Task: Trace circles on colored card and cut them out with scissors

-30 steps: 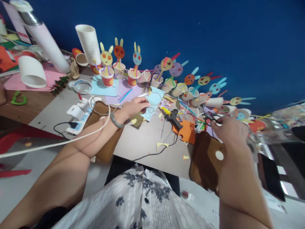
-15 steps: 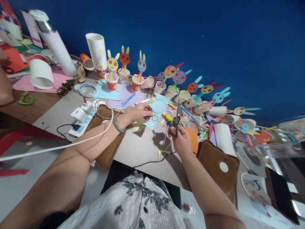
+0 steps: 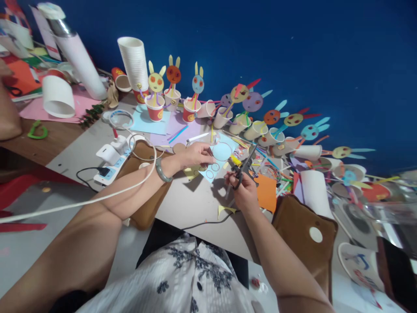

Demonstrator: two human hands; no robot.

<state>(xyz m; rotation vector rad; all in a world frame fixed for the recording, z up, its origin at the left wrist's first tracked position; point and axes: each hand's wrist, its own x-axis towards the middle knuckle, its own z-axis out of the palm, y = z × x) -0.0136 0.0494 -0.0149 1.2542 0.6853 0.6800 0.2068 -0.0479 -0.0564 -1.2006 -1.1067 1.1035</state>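
My left hand (image 3: 196, 155) pinches the left edge of a light blue sheet of paper (image 3: 222, 151). One large circle and several small ones are drawn on the sheet in dark line. In my right hand (image 3: 245, 191) is a pair of black scissors (image 3: 249, 163), blades pointing up and away, to the right of the paper and apart from it. Whether the blades are parted is hard to make out. A yellow paper scrap (image 3: 224, 211) lies on the table below the hands. Another yellow paper piece (image 3: 192, 174) shows partly under my left hand.
Paper cups with rabbit-faced figures (image 3: 155, 106) line the blue wall. A stack of white cups (image 3: 133, 61), a white bottle (image 3: 80, 65) and a power strip (image 3: 112, 167) with cables stand left. Orange paper (image 3: 266, 191) and a brown pouch (image 3: 304, 234) lie right. Another person's arm (image 3: 8, 108) shows far left.
The blue paper has turned and shifted slightly right with my left hand. The scissors have tilted to the right in my right hand. The whole view has shifted a little.
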